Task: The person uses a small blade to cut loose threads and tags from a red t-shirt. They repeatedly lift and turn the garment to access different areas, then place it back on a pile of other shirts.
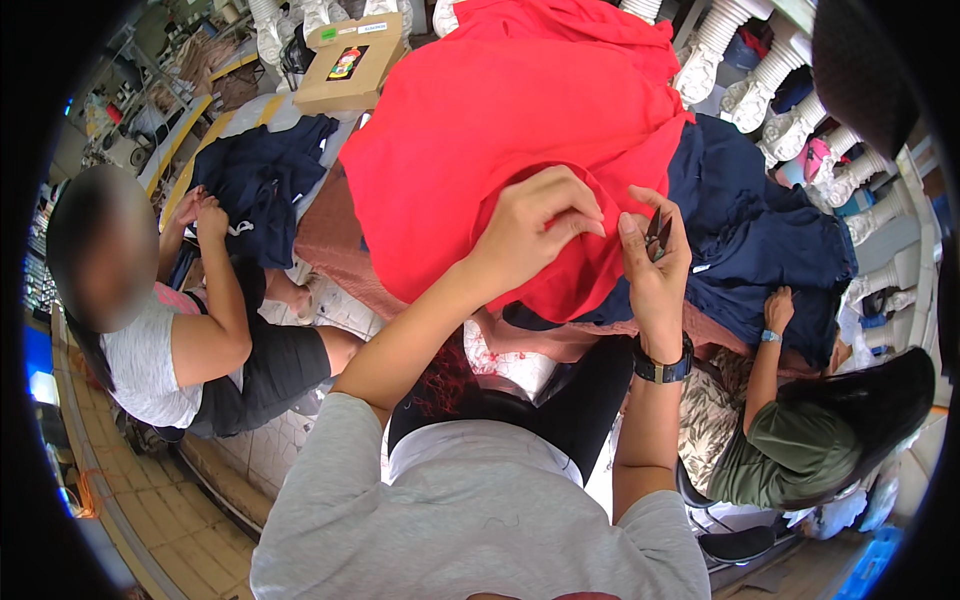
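Note:
A large red cloth garment (500, 110) lies heaped over the table in front of me, its near edge hanging toward my lap. My left hand (535, 225) is closed in a pinch at a raised fold of this cloth; the exact spot under the fingertips is hard to see. Just to the right, my right hand (658, 270) is closed around small dark thread snips (657, 235), blades pointing up. Its thumb and fingers are close to the same red fold. Dark navy garments (750, 210) lie beside the red cloth on the right.
A person on the left handles a navy garment (262, 180). Another person on the right reaches to the navy pile. Behind the red cloth stands a cardboard box (350, 65). White ornate posts (715, 50) line the far right side. Reddish-brown cloth (340, 240) covers the table.

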`<state>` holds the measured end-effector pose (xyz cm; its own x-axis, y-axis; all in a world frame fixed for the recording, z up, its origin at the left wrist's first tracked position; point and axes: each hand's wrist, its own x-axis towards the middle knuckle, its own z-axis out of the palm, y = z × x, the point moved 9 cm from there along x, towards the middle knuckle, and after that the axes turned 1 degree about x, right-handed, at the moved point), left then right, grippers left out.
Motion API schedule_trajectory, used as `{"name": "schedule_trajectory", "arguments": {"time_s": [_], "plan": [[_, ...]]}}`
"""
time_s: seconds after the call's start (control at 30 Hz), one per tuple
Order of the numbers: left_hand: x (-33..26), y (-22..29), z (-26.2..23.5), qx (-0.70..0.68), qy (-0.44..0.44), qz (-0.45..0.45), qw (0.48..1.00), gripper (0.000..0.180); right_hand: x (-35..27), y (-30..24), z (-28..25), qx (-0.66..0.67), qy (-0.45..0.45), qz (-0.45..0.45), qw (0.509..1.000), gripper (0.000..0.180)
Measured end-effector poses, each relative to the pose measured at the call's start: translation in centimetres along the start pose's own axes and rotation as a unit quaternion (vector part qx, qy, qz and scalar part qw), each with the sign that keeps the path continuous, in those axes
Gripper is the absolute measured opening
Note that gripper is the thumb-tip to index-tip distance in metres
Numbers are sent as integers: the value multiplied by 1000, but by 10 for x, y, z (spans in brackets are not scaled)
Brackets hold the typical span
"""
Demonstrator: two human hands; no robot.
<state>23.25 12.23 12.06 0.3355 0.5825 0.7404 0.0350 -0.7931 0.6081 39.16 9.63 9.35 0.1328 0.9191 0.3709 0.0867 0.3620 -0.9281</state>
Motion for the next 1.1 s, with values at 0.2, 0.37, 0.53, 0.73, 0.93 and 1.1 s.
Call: {"name": "schedule_trajectory", "arguments": {"time_s": [0.2, 0.37, 0.53, 0.73, 0.93, 1.1], "plan": [[-10, -35, -7, -336, 48, -205, 918, 8, -2, 7, -8, 52, -1, 26, 998, 24], [-6, 0, -7, -20, -21, -159, 987, 24, 1, 10, -9, 24, 12, 2, 1000, 24], [-10, 1, -1, 145, 17, -62, 987, 20, -2, 4, -4, 13, 14, -6, 1000, 23], [-10, -18, -13, -26, 20, -169, 985, 6, -4, 7, -12, -11, 22, 8, 1000, 20], [-17, -37, -7, -158, 18, -248, 956, 17, -5, 11, -3, -58, -19, -11, 998, 14], [-18, -36, -5, -153, 3, -275, 949, 17, -8, -22, -7, -209, 101, -101, 967, 16]]}}
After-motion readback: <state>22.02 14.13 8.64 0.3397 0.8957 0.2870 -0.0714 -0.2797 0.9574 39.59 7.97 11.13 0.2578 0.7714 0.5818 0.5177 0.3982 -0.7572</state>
